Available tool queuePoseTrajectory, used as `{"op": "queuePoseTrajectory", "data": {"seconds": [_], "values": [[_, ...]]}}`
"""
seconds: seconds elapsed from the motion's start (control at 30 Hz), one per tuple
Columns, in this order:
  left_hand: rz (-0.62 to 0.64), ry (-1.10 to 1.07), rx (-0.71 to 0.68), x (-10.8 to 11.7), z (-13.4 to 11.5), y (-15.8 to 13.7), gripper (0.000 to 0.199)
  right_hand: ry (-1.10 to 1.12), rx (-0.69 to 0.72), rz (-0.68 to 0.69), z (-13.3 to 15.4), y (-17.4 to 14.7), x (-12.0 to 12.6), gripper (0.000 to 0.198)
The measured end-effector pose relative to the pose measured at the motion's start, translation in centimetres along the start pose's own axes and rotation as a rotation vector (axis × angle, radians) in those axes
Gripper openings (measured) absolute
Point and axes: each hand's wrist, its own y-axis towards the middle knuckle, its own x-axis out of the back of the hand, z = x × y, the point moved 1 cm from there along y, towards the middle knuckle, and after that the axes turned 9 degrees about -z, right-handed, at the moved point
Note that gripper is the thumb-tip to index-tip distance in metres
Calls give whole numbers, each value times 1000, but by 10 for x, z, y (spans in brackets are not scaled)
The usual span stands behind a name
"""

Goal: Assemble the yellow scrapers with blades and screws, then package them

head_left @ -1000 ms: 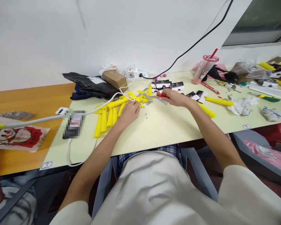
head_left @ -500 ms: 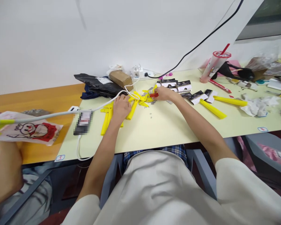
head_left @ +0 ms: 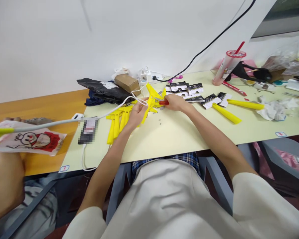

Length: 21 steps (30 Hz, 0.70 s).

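My left hand (head_left: 137,114) is closed around a yellow plastic scraper (head_left: 152,95), its wide head raised and tilted off the table. Close by on the right, my right hand (head_left: 174,102) grips a small red-handled tool (head_left: 163,103) against or just beside the scraper's head; whether they touch I cannot tell. The tool's tip is too small to make out. Several more yellow scrapers (head_left: 111,131) lie side by side left of and under my left hand. Small yellow and metal pieces (head_left: 153,110) lie between the hands, partly hidden.
Black-and-white cards (head_left: 195,88) lie beyond my right hand, with two yellow handles (head_left: 226,113) farther right. A white cable (head_left: 114,109) crosses over the left side. A phone-like dark object (head_left: 88,131), a cardboard box (head_left: 126,83), a tall cup (head_left: 228,68) and crumpled tissue (head_left: 275,111) surround the area.
My left hand has picked up a yellow scraper from the pile and lifted it toward my right hand. The right hand, still holding the red tool, has shifted only slightly.
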Motion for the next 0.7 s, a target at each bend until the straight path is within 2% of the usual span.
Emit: {"op": "queuePoseTrajectory", "data": {"seconds": [0.07, 0.17, 0.4, 0.57, 0.7], "values": [[23, -136, 113, -12, 1, -6, 52, -4, -1, -23, -1, -3, -1, 25], [33, -284, 207, -24, -3, -14, 50, -4, -7, -47, -2, -7, 0, 27], [26, -473, 413, -34, -9, -27, 40, 52, -12, -133, -10, -10, 9, 25], [-56, -550, 458, -35, -11, -27, 31, 84, -55, -143, -20, -9, 6, 29], [-95, -542, 464, -35, -14, -27, 32, 34, -67, -164, -20, -11, 2, 32]]}}
